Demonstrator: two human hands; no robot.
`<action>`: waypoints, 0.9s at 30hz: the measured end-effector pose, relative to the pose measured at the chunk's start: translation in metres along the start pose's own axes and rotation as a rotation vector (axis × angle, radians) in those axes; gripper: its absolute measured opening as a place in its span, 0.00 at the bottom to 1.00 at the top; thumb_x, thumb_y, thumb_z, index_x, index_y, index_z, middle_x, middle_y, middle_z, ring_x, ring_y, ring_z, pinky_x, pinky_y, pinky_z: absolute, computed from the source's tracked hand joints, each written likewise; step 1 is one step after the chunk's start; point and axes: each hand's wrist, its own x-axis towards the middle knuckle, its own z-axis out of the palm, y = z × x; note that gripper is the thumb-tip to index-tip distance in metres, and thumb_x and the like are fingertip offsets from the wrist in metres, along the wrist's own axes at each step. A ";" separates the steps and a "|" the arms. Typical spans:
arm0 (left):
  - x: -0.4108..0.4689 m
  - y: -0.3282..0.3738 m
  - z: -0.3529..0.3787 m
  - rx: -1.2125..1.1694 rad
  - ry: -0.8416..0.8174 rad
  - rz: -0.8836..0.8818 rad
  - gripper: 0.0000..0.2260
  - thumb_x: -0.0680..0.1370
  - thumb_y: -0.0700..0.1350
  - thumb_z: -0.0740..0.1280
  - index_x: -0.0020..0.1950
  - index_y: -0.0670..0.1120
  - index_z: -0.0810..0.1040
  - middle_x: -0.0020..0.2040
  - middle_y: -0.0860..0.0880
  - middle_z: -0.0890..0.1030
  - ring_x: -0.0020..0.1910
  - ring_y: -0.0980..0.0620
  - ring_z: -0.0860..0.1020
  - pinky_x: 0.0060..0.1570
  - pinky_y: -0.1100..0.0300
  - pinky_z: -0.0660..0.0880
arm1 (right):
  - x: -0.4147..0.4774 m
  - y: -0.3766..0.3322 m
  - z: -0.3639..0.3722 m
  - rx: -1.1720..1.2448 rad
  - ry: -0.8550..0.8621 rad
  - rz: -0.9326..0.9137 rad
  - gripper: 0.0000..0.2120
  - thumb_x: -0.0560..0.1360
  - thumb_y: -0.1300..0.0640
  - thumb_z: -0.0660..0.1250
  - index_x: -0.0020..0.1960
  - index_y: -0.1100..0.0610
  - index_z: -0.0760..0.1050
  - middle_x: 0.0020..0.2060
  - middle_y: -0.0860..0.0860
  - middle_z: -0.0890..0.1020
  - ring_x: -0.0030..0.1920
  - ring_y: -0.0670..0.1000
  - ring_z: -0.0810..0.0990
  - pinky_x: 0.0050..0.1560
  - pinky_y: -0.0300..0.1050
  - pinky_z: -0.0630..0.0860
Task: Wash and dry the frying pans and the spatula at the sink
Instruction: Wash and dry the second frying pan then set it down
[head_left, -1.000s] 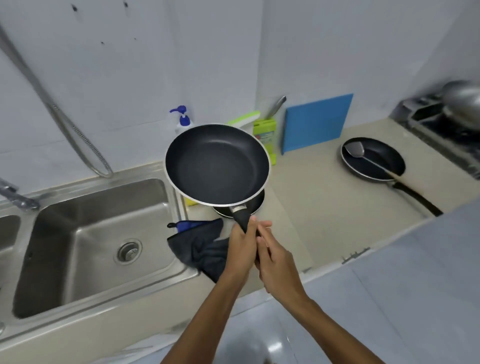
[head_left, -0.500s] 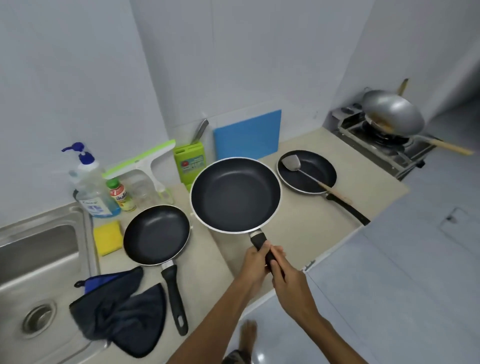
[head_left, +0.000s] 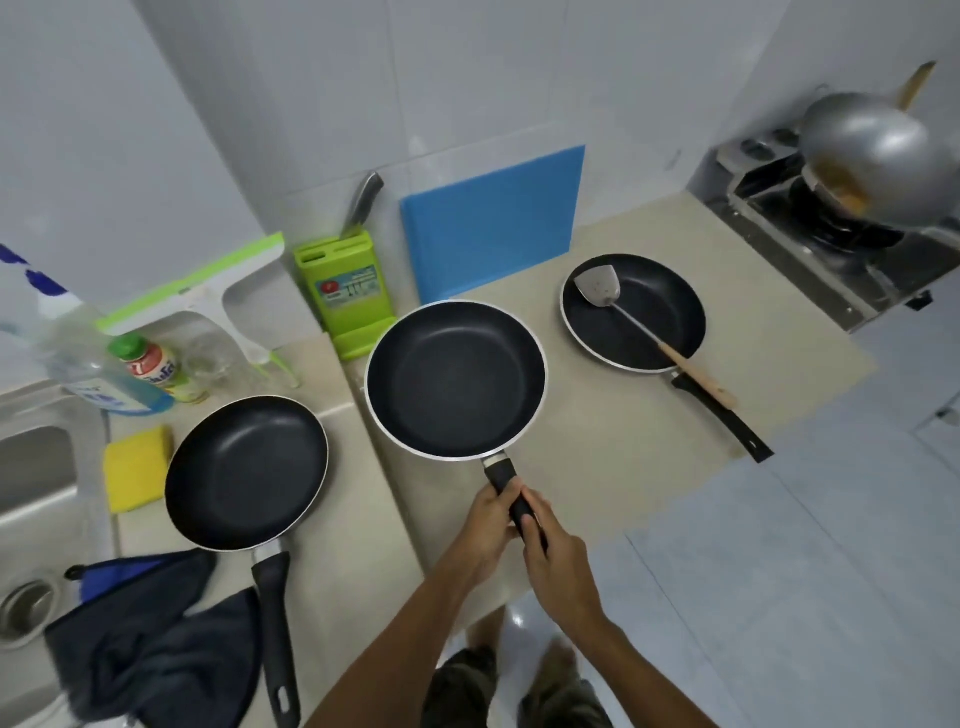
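Far left we've got the sink (head_left: 36, 467) with a dark cloth (head_left: 156, 654) draped over its edge. Next come a yellow sponge (head_left: 136, 467) and the first frying pan (head_left: 244, 470), which sits on the counter (head_left: 597, 441). In the middle both hands are wrapped round the handle of the held frying pan (head_left: 457, 379), left hand (head_left: 488, 525) nearer the pan and right hand (head_left: 558, 566) behind. It's over bare counter with room either side. The third frying pan (head_left: 649, 306) on the right holds the spatula (head_left: 597, 285), handle reaching the counter's front edge. A second ago the held pan was over the first one by the sink. The labels on the knife block (head_left: 345, 296) and the small bottle (head_left: 150, 364) are too blurry to read.
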 end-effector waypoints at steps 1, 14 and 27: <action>0.004 -0.004 -0.001 0.000 -0.002 -0.011 0.13 0.86 0.46 0.58 0.52 0.40 0.79 0.51 0.40 0.86 0.55 0.42 0.84 0.58 0.47 0.79 | 0.001 0.005 0.002 -0.002 -0.009 0.008 0.21 0.85 0.50 0.57 0.77 0.37 0.63 0.46 0.45 0.86 0.34 0.40 0.80 0.36 0.32 0.75; 0.022 -0.030 0.006 0.000 0.035 -0.010 0.14 0.87 0.47 0.57 0.57 0.39 0.77 0.55 0.38 0.84 0.56 0.43 0.83 0.52 0.54 0.81 | 0.008 0.032 -0.004 0.021 -0.051 -0.026 0.21 0.85 0.50 0.56 0.77 0.43 0.65 0.65 0.40 0.79 0.59 0.43 0.83 0.62 0.40 0.79; 0.025 -0.040 0.010 -0.008 0.056 -0.043 0.17 0.86 0.48 0.58 0.64 0.34 0.74 0.59 0.37 0.82 0.59 0.42 0.82 0.50 0.55 0.81 | 0.008 0.049 -0.002 0.030 -0.048 -0.002 0.22 0.83 0.47 0.56 0.77 0.46 0.66 0.63 0.45 0.82 0.57 0.46 0.84 0.60 0.43 0.81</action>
